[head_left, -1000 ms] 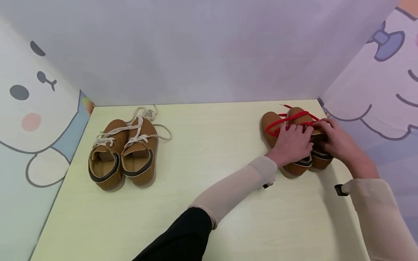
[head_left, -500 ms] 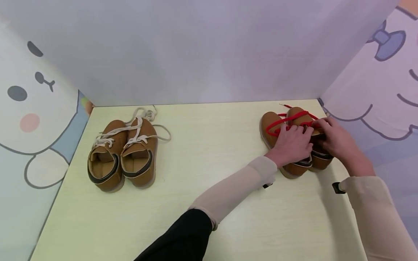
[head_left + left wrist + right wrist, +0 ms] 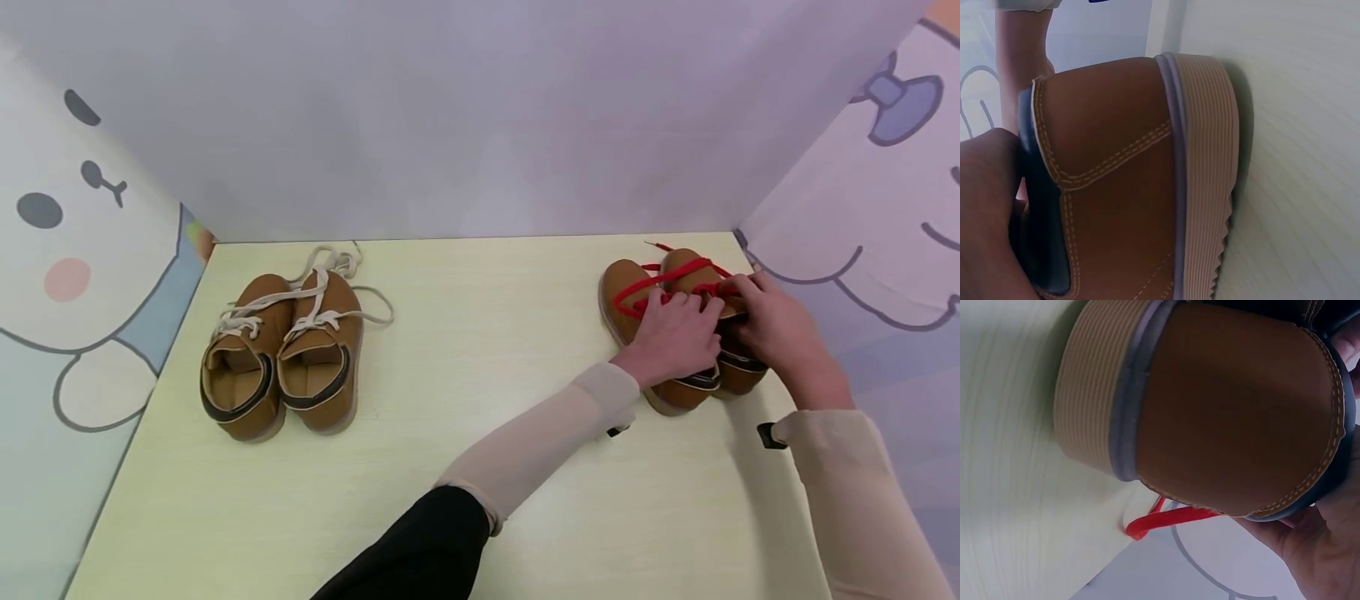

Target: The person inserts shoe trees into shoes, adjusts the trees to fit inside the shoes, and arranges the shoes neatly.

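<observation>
A pair of brown shoes with red laces (image 3: pixel 686 268) stands side by side at the right of the table, toes toward the back wall. My left hand (image 3: pixel 673 337) lies over the left shoe (image 3: pixel 621 277) with curled fingers, gripping it near the collar; its fingertips are hidden. On the right shoe (image 3: pixel 738 382), my right hand (image 3: pixel 776 329) grips the collar from the outer side. Close up, the left wrist view has a shoe's brown heel (image 3: pixel 1110 137) and ridged sole upright on the table. The right wrist view has the other heel (image 3: pixel 1235 406), with red lace beyond it.
Another pair of brown shoes (image 3: pixel 330 408) with white laces (image 3: pixel 322 287) stands at the left of the pale table (image 3: pixel 465 375). Plain wall (image 3: pixel 465 125) closes the back, and cartoon-printed panels (image 3: pixel 862 208) stand at both sides.
Both hands stay on the red-laced shoes, which hold nearly the same place. The right forearm has shifted slightly to the left. The white-laced pair has not moved.
</observation>
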`<state>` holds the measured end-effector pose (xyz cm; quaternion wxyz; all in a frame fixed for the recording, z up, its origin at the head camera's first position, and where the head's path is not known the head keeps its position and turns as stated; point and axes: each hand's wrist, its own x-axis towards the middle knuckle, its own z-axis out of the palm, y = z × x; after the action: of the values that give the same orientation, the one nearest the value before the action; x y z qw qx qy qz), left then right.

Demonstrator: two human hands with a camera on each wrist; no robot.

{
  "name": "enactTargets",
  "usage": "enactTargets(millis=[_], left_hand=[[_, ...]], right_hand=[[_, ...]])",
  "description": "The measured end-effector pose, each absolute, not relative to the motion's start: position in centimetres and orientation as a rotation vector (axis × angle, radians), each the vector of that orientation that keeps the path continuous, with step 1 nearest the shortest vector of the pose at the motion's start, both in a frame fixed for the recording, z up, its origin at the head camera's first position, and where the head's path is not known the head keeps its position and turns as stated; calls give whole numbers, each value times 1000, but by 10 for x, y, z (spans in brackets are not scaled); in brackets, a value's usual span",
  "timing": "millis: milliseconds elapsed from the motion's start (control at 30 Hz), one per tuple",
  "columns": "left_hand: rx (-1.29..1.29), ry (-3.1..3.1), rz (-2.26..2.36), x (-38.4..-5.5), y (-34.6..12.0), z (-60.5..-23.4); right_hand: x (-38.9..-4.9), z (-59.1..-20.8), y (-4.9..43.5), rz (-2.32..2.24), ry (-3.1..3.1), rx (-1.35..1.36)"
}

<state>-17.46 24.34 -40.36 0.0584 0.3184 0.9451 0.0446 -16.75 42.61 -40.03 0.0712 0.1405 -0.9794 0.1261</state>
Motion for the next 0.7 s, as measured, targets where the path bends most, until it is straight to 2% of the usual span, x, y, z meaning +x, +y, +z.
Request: enactTargets(millis=[500,700], left_hand=[[1005,2898,165,-174,224,-407],[954,2937,282,-170,205,-414]], right_hand=[[-158,-403,421,564,-2944,362],[-149,-400,412,592,-2838,455]])
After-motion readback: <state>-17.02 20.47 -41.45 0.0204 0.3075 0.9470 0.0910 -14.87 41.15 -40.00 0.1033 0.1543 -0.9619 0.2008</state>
